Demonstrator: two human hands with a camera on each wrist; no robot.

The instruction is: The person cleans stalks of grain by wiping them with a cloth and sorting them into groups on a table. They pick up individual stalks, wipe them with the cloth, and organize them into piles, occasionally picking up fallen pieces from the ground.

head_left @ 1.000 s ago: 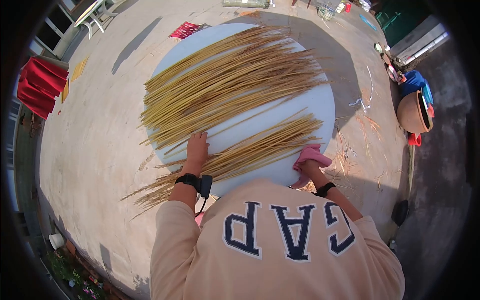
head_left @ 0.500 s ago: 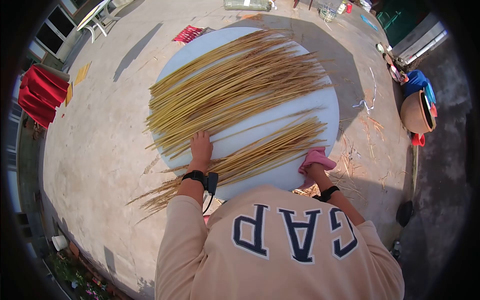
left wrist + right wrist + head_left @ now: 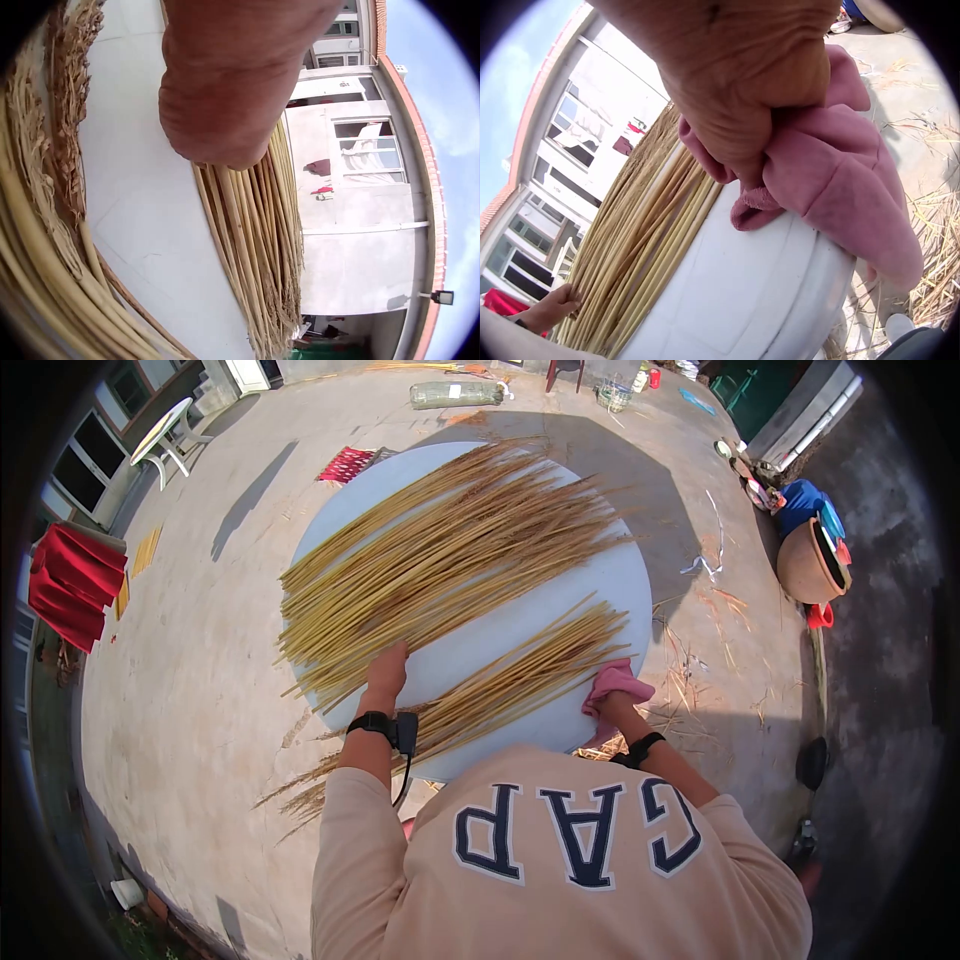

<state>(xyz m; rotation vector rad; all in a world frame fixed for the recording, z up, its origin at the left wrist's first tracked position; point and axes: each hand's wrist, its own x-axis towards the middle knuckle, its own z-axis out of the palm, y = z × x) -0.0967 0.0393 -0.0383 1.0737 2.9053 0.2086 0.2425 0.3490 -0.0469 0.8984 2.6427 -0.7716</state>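
Note:
A round white table (image 3: 470,650) bears two groups of dry, straw-coloured stalks. The larger spread of stalks (image 3: 430,550) covers its far part, with brown tufted ends to the right. A smaller bundle (image 3: 530,670) lies nearer the person, its tufted ends hanging past the table's left edge. My left hand (image 3: 386,672), fingers curled, grips stalks at the near edge of the larger spread; its fingertips are mostly hidden. At the table's right rim, my right hand (image 3: 757,82) holds a bunched pink cloth (image 3: 840,165) against the tabletop.
Loose straw (image 3: 685,680) litters the concrete ground to the right. A clay pot (image 3: 808,563) and a blue container (image 3: 800,505) stand by the right wall. Behind the table lie a red patterned mat (image 3: 345,464) and a wrapped bundle (image 3: 455,395). Red fabric (image 3: 75,585) hangs at left.
The left hand's fingers have gone from lying spread at the stalks to curling in. The single stalk lying apart between the groups no longer shows there. The right hand keeps its place with the cloth.

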